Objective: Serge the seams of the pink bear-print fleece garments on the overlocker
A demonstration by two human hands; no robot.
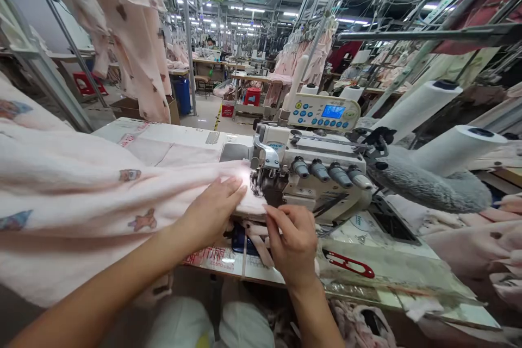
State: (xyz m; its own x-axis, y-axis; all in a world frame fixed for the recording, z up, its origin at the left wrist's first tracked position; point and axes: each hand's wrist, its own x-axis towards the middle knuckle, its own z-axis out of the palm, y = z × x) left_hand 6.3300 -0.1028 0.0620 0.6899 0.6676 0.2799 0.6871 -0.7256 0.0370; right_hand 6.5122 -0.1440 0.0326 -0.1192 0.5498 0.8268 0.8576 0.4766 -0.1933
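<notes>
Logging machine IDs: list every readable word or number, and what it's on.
"JACK": white metal sewing machine.
Too small or blurred to read:
blue rectangular screen on beige plastic control panel;
red characters on white tabletop;
pale table label beside machine;
other markings.

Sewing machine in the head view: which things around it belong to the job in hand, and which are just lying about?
In the job:
Pink printed fabric, left hand resting on it, right hand pinching its edge
Sewing machine, fabric at its needle area

Apparently just lying about:
Red-handled tool, beyond the right hand
Red stool, in the background
</notes>
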